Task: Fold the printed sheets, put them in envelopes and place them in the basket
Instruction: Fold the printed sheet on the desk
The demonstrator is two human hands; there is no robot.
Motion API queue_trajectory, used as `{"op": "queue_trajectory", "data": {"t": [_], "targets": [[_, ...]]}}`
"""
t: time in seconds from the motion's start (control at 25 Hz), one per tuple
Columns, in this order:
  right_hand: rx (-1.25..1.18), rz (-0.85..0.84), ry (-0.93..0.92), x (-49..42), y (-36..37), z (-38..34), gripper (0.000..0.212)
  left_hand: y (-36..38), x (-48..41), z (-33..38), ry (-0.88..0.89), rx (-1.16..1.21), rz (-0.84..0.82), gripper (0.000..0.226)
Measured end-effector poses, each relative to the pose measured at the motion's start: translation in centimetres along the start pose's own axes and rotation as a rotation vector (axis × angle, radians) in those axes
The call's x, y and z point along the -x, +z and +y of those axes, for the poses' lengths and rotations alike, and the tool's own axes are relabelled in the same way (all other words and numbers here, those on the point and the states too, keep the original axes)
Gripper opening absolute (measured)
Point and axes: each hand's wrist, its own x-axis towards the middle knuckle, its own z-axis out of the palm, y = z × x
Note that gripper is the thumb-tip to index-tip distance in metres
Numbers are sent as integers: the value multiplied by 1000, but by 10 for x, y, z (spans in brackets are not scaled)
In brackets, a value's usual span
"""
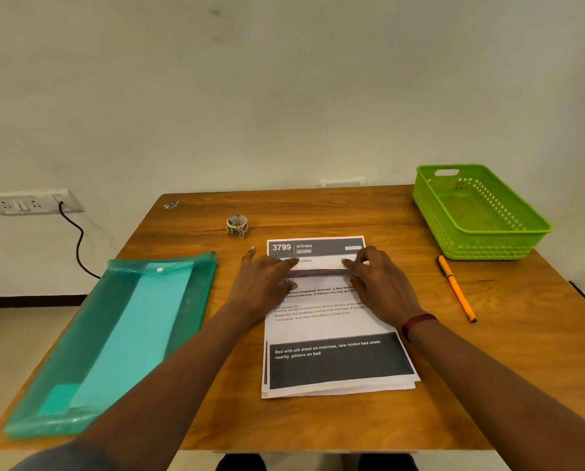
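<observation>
A stack of printed sheets lies at the middle of the wooden table. The top sheet's far edge is lifted and curled toward me, uncovering the header "3799 KITCHEN" of the sheet below. My left hand pinches that edge at its left end and my right hand pinches it at its right end. The green plastic basket stands at the back right corner with nothing in it. A teal plastic folder on the left holds a light turquoise envelope.
An orange pen lies between the sheets and the basket. A small roll of stickers stands behind the sheets. A wall socket with a black cable is at the left, off the table.
</observation>
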Motion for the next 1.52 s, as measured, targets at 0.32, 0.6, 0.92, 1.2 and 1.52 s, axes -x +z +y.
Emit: {"op": "queue_trajectory", "data": {"t": [0.32,0.6,0.92,1.2,1.52], "targets": [[58,-191,59,10,5,-13,29,21,12,22,-7,29,-94,54],[70,-273,93,15,3,-19,44,28,16,27,-34,72,-178,62],[-51,-461,33,-1,14,-51,60,31,15,38,-46,11,-181,57],[15,-542,17,6,15,-37,80,35,15,32,-144,3,-232,66],[44,-533,106,13,10,-23,77,36,14,31,-233,47,-190,66]]}}
